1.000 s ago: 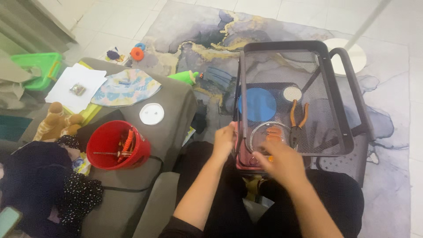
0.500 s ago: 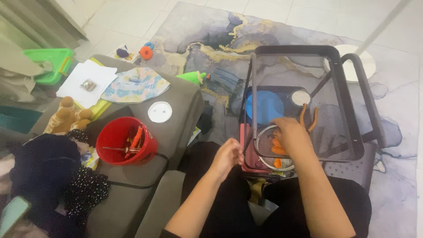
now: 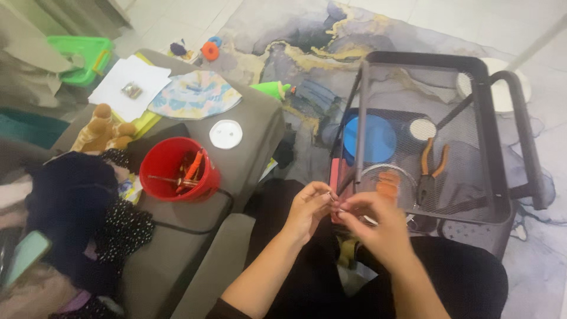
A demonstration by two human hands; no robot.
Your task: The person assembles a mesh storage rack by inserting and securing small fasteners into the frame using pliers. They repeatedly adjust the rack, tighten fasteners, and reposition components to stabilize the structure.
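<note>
Both hands meet in front of the person's lap, just at the near edge of a black mesh cart (image 3: 490, 147). The left hand (image 3: 307, 210) has its fingers (image 3: 322, 195) curled in, the tips pinched on a small, thin metallic piece (image 3: 335, 204) that is too small and blurred to identify. The right hand (image 3: 378, 227) is brought up against it, fingers bent and closing on the same piece from the other side, so the two sets of fingertips touch or nearly touch around it; motion blur hides how firm the right hand's grip is. The piece looks silvery and slender, held above the dark trousers and just beside the cart's near rim. Inside the cart's top tray lie orange-handled pliers (image 3: 431, 171), a clear round container (image 3: 384, 183) with orange pieces in it, a blue round lid (image 3: 369, 139) and a small white disc (image 3: 422, 129). To the left, on a grey sofa (image 3: 248, 147), stands a red bucket (image 3: 177, 168) holding tools, with a white round lid (image 3: 226, 134) near it, a patterned cloth (image 3: 195, 94), white paper (image 3: 130, 82) and a green tray (image 3: 82, 56) farther off.
</note>
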